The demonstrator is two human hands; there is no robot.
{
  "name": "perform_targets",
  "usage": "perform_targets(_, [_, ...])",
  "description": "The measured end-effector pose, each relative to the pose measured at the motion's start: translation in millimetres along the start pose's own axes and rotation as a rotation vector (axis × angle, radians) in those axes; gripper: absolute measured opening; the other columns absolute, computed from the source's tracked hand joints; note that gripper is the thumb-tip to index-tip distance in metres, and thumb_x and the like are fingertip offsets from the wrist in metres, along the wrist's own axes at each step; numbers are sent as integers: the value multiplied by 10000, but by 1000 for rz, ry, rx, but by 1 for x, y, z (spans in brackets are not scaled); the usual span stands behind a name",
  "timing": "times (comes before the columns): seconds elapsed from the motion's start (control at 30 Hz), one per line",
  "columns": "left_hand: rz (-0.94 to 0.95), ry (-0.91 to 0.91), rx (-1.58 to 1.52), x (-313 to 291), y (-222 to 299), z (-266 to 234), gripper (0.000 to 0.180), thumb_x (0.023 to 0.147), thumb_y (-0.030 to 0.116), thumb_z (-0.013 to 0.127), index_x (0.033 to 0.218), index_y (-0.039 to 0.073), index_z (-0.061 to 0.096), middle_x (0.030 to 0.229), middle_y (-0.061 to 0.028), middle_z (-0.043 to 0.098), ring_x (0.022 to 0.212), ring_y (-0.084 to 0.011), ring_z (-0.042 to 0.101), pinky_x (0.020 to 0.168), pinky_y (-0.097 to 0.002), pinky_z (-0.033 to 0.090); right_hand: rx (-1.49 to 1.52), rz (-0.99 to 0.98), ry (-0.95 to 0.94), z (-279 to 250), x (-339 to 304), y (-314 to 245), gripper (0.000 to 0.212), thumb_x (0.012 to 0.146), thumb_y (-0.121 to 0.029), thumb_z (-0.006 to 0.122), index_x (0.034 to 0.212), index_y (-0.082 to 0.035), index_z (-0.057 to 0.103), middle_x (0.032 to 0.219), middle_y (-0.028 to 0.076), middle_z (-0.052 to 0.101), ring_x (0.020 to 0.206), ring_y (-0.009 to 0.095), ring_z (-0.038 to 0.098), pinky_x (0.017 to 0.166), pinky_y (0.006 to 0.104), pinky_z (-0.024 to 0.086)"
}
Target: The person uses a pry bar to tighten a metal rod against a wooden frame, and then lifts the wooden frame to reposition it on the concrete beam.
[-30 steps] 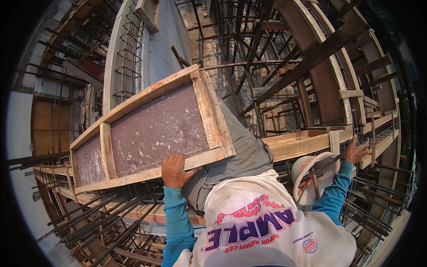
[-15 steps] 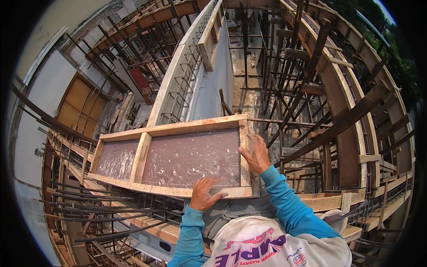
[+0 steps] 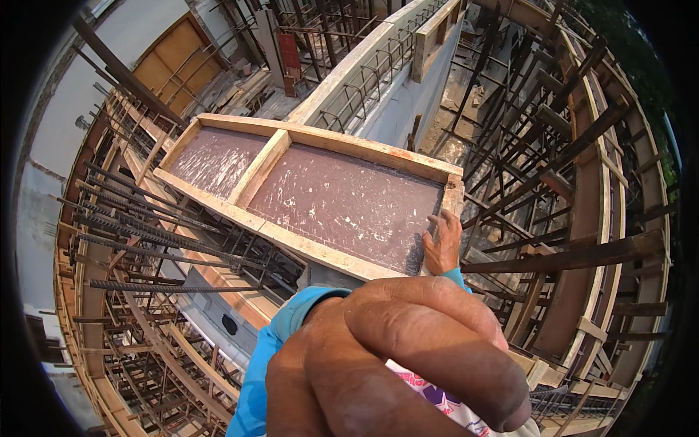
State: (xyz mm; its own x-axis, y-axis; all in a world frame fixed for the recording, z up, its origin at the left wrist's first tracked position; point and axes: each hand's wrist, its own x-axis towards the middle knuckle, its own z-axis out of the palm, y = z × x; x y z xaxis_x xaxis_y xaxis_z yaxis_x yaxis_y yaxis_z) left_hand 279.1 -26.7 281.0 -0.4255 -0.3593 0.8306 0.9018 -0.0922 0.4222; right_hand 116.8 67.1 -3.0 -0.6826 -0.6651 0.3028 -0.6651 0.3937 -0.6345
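A formwork panel (image 3: 349, 207), a dark brown board edged with pale timber and split by a crossbar, lies slanting in front of me. My right hand (image 3: 443, 249) is at its right end, fingers bent over the end bar and the palm partly hidden. My left hand (image 3: 408, 342) is raised very close to the camera and looms large across the lower middle. Its fingers are loosely bent and parted, with nothing visible between them. It covers the panel's near right corner and much of my white shirt.
Beyond the panel, a narrow beam form (image 3: 378, 73) holds a rebar cage. Long rebar rods (image 3: 167, 240) jut out on the left. Timber props and a dark slanting beam (image 3: 568, 255) stand over a deep drop on the right. A wooden door (image 3: 178, 62) is at far left.
My left hand has left the panel's near edge and come up close to the camera. My right hand stays at the panel's end, fingers more bent. The view has turned and shifted.
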Motion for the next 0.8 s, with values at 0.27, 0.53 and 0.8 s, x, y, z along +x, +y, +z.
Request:
perform_targets(0.27, [97,57,142,-9,22,-12,382,865,413,640,1067,102,548,1149,-153,543,1103,-271,515,943,-432,422,95,124,10,2,0,-6,550,844,-227,629,1318,-43,420,1375,201,347,1294,378,332,1079,471,276])
perform_targets(0.53, [-239,1171,1207,-162,12,-191,659,884,374,610,1349,14,311,1417,-165,243,1313,-268,268,1087,-445,238,726,828,-46,-3,21,73,855,841,-567,579,1394,35,327,1398,204,388,1264,329,417,1010,425,367])
perform_targets(0.8, [-420,1675,667,-256,-3,-236,848,851,468,628,1439,-2,238,1470,-163,305,1355,-253,289,1111,-384,221,536,816,-202,12,67,89,739,878,-565,542,1276,57,501,1208,157,575,1066,259,568,862,370,464])
